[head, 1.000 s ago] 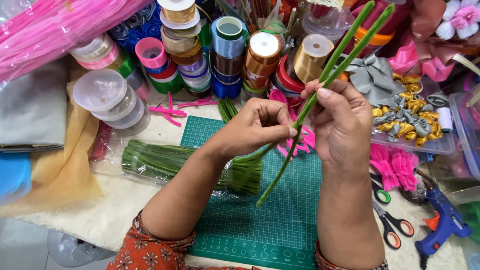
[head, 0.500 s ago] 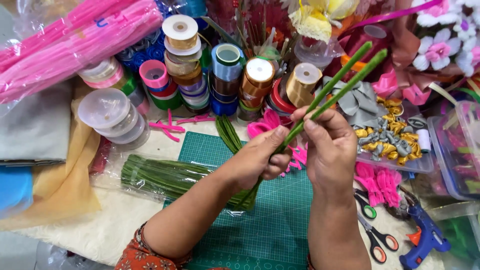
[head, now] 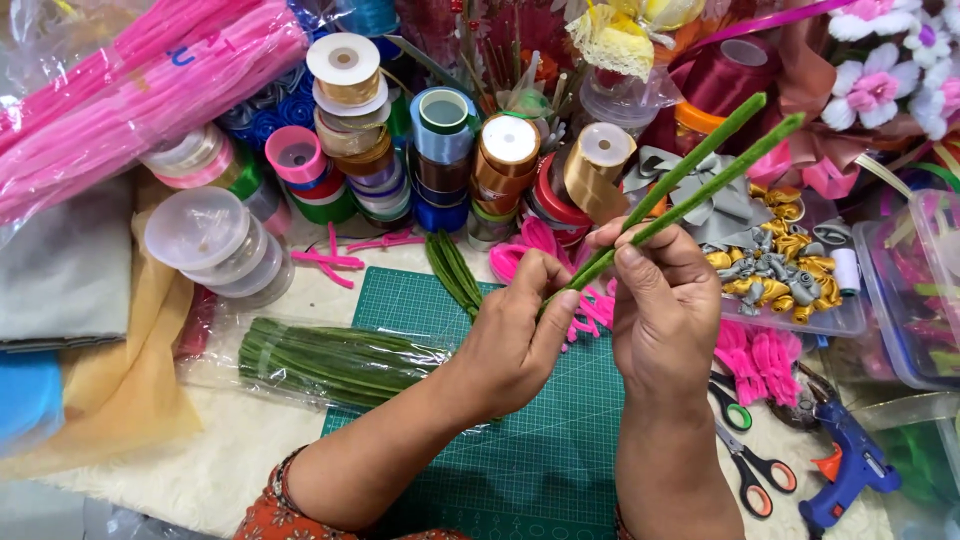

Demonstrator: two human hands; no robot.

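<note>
Both hands have come up off the green cutting mat point(head: 560, 440) and closer together. The left hand point(head: 515, 340) now pinches the low ends of the two green pipe cleaners point(head: 690, 195), fingers point(head: 556, 305) clamped on them; the right hand point(head: 665, 300) stays wrapped round them just above. The stems slant up to the far right, over the ribbon spools point(head: 510, 150), now paired side by side and gripped more firmly

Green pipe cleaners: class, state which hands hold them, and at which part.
Both hands: the left hand and right hand pinch the two green pipe cleaners together at their lower ends; the upper lengths stick out free.
</note>
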